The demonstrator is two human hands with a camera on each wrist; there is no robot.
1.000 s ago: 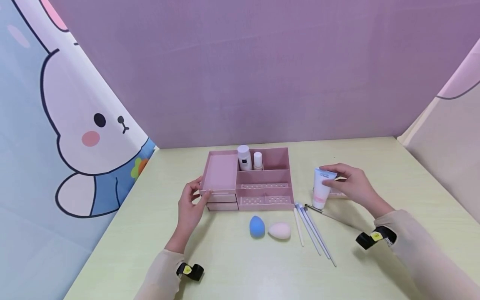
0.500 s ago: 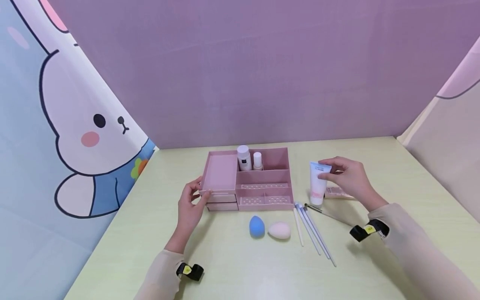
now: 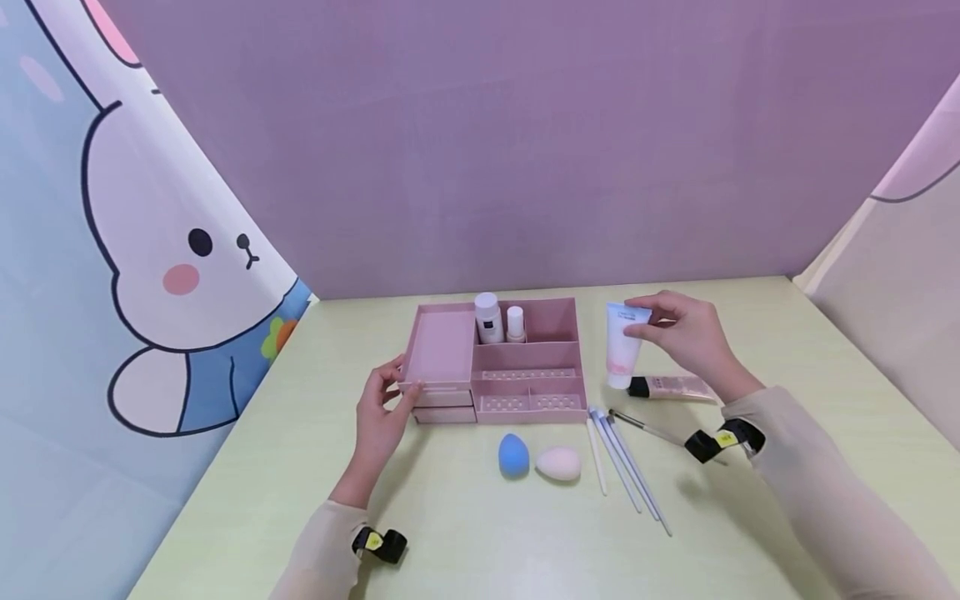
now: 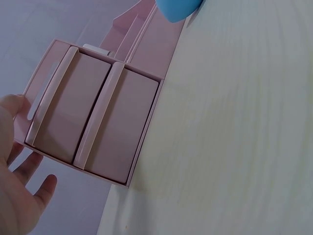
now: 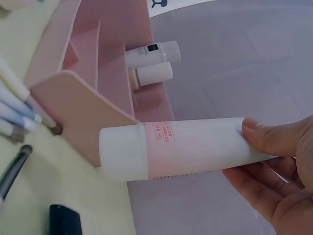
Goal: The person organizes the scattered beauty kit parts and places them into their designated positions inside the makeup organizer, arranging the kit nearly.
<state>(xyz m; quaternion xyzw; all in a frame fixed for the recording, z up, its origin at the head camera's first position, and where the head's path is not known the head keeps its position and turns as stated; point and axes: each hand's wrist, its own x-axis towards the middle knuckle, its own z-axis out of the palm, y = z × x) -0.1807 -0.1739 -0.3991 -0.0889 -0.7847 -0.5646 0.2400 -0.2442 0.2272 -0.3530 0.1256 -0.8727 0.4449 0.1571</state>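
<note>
My right hand pinches the crimped top end of a white and pink squeeze tube, cap downward, just right of the pink desktop organizer. In the right wrist view the tube overlaps the organizer's side wall, thumb on one face and fingers on the other. My left hand holds the organizer's front left corner, thumb at the front edge of the top tray. Two drawers below that tray are closed. A white bottle and a smaller white-capped bottle stand in the organizer's back compartment.
A second tube with a black cap lies right of the organizer. Several makeup brushes lie in front of it. A blue makeup sponge and a pale pink one rest before the organizer. A purple backdrop rises behind the table.
My right hand has carried the tube up and left, away from over the black-capped tube, which now shows fully. My left hand stays at the organizer's corner.
</note>
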